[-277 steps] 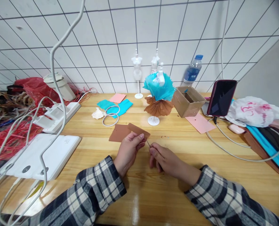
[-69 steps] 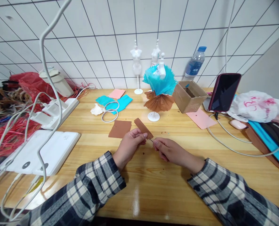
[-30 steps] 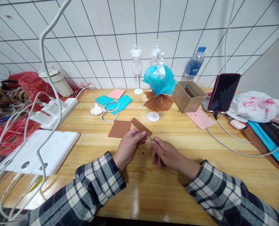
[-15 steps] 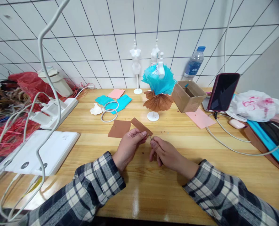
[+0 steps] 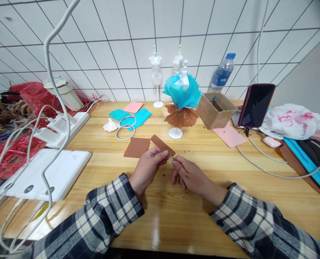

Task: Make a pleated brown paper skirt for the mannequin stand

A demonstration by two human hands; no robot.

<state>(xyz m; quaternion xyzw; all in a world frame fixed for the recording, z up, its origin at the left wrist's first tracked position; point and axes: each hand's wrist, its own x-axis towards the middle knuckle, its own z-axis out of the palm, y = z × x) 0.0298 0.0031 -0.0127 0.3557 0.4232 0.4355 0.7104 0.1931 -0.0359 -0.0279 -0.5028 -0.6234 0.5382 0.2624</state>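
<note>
My left hand (image 5: 150,163) pinches a folded strip of brown paper (image 5: 162,144) near its right end, just above the table. My right hand (image 5: 188,172) is closed around small scissors (image 5: 172,157). Only their thin metal tip shows, touching or close to the strip's right end; the handles are hidden in my fingers. Beside my left hand lies a flat brown paper sheet (image 5: 136,148). Tiny brown scraps (image 5: 186,151) are scattered around my hands. Beyond them stands a small white mannequin (image 5: 185,80) dressed in pleated blue paper (image 5: 181,93) and pleated brown paper (image 5: 181,117).
Two silvery rings (image 5: 125,132) rest by blue paper (image 5: 141,118). Further back are another mannequin (image 5: 156,72), a cardboard box (image 5: 215,113) and a water bottle (image 5: 222,73). A phone (image 5: 257,105) stands right; a power strip (image 5: 73,126), white power banks (image 5: 59,172) and a looping cable (image 5: 48,54) are left.
Almost everything stays in place. The scissors' tip and my right fingers have shifted very slightly at the strip's end.
</note>
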